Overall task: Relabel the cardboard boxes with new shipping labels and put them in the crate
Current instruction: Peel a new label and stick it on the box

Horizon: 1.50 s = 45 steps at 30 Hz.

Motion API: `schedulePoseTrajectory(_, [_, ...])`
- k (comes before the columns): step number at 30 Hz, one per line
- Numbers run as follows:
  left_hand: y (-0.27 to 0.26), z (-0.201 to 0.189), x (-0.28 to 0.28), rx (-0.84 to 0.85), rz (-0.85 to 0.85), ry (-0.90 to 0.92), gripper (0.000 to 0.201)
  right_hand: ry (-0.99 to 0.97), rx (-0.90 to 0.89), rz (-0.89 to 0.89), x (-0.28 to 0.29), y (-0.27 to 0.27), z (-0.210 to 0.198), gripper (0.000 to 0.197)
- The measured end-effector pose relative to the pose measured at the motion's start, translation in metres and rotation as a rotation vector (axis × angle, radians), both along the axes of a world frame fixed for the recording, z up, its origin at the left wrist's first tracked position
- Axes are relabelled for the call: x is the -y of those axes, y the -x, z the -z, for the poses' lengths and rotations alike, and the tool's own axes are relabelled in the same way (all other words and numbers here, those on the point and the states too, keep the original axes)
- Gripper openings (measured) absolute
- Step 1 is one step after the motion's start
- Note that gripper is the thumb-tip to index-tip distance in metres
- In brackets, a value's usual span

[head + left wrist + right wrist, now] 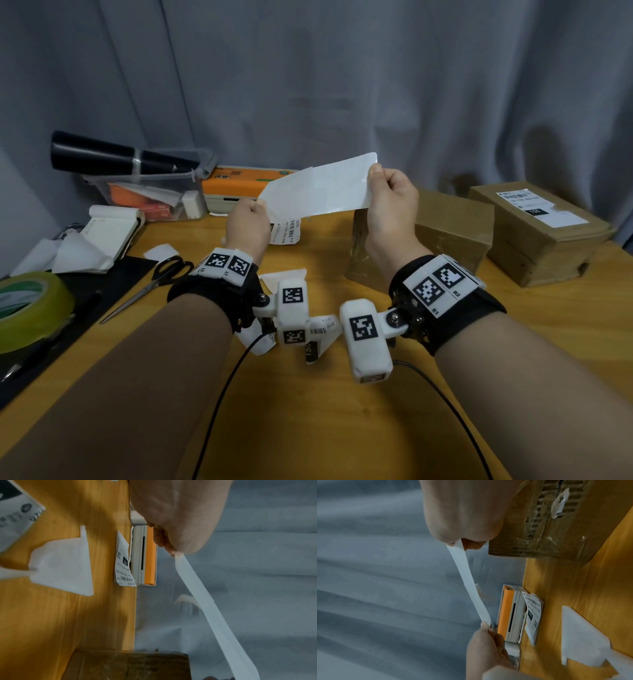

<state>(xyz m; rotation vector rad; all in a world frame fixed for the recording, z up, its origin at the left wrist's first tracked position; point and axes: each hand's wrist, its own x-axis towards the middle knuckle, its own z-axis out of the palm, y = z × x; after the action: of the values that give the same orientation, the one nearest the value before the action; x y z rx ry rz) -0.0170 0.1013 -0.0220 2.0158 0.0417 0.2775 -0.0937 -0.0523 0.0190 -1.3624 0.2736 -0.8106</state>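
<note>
I hold a white label sheet (318, 190) up above the wooden table (308, 411), blank back toward me. My left hand (248, 224) pinches its lower left corner and my right hand (390, 202) pinches its upper right corner. From the wrists the sheet (205, 608) (469, 584) shows edge-on as a thin strip. A bare cardboard box (445, 229) stands just behind my right hand. A second box (537, 229) with a printed label on top sits at the far right. No crate is in view.
An orange label printer (236, 186) with a printed label (286, 233) in front sits at the back. A clear bin (154, 195), black roll (116, 156), label stack (109, 229), scissors (154, 281) and tape roll (27, 308) crowd the left. Peeled labels (318, 335) lie near my wrists.
</note>
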Motion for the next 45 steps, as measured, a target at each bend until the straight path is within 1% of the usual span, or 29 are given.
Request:
schedulePoseTrajectory(4, [0.0, 0.007, -0.005, 0.005, 0.005, -0.009, 0.033, -0.031, 0.022, 0.012, 0.001, 0.001, -0.001, 0.028])
schedulePoseTrajectory(7, [0.0, 0.014, -0.008, -0.018, -0.007, -0.022, 0.027, -0.061, 0.051, 0.018, 0.002, 0.002, -0.002, 0.031])
schedulePoseTrajectory(9, [-0.001, 0.018, -0.011, -0.024, -0.011, -0.019, 0.027, -0.068, 0.073, 0.018, 0.002, 0.004, -0.004, 0.032])
schedulePoseTrajectory(15, [-0.002, 0.021, -0.014, -0.021, -0.044, -0.038, 0.021, -0.082, 0.11, -0.037, 0.006, 0.009, -0.011, 0.025])
schedulePoseTrajectory(20, [-0.002, 0.022, -0.019, -0.079, -0.078, -0.005, 0.032, -0.081, 0.163, -0.021, 0.007, 0.014, -0.013, 0.023])
schedulePoseTrajectory(22, [0.0, 0.016, -0.019, -0.109, -0.106, 0.043, 0.034, -0.053, 0.194, -0.03, 0.002, 0.017, -0.014, 0.021])
schedulePoseTrajectory(24, [0.001, 0.014, -0.026, -0.158, -0.119, 0.052, 0.033, -0.091, 0.257, -0.012, 0.0, 0.019, -0.018, 0.02])
schedulePoseTrajectory(25, [0.005, 0.01, -0.031, -0.184, -0.114, 0.018, 0.031, -0.143, 0.295, 0.005, 0.002, 0.019, -0.021, 0.02])
schedulePoseTrajectory(26, [0.006, 0.01, -0.038, -0.207, -0.116, -0.065, 0.029, -0.184, 0.321, 0.014, 0.006, 0.019, -0.025, 0.02])
schedulePoseTrajectory(27, [0.006, 0.011, -0.043, -0.233, -0.117, -0.113, 0.028, -0.188, 0.326, 0.007, 0.009, 0.019, -0.028, 0.019])
schedulePoseTrajectory(28, [0.006, 0.01, -0.046, -0.238, -0.098, -0.108, 0.028, -0.158, 0.311, -0.011, 0.011, 0.019, -0.031, 0.018])
schedulePoseTrajectory(30, [0.012, 0.005, -0.045, -0.133, 0.028, -0.279, 0.03, -0.02, 0.247, -0.04, 0.009, 0.019, -0.032, 0.017])
schedulePoseTrajectory(32, [0.012, 0.001, -0.036, -0.038, 0.129, -0.448, 0.026, 0.106, 0.192, -0.052, 0.001, 0.022, -0.031, 0.017])
schedulePoseTrajectory(34, [0.018, -0.007, -0.029, 0.012, 0.206, -0.635, 0.019, 0.146, 0.168, -0.055, -0.005, 0.026, -0.029, 0.018])
schedulePoseTrajectory(35, [0.02, -0.011, -0.027, -0.008, 0.234, -0.751, 0.017, 0.144, 0.163, -0.046, -0.006, 0.028, -0.028, 0.017])
schedulePoseTrajectory(37, [0.027, -0.013, -0.026, -0.13, 0.275, -0.991, 0.014, 0.122, 0.15, -0.019, -0.003, 0.034, -0.027, 0.018])
schedulePoseTrajectory(38, [0.029, -0.012, -0.025, -0.196, 0.297, -1.056, 0.014, 0.11, 0.144, -0.008, -0.001, 0.037, -0.028, 0.018])
schedulePoseTrajectory(40, [0.034, -0.011, -0.024, -0.273, 0.336, -1.055, 0.023, 0.095, 0.136, 0.006, 0.006, 0.045, -0.03, 0.019])
schedulePoseTrajectory(42, [0.044, -0.02, -0.018, -0.259, 0.35, -1.064, 0.032, 0.089, 0.128, 0.021, 0.015, 0.054, -0.034, 0.018])
schedulePoseTrajectory(45, [0.054, -0.043, 0.002, -0.216, 0.384, -1.161, 0.039, 0.106, 0.121, 0.075, 0.034, 0.068, -0.044, 0.017])
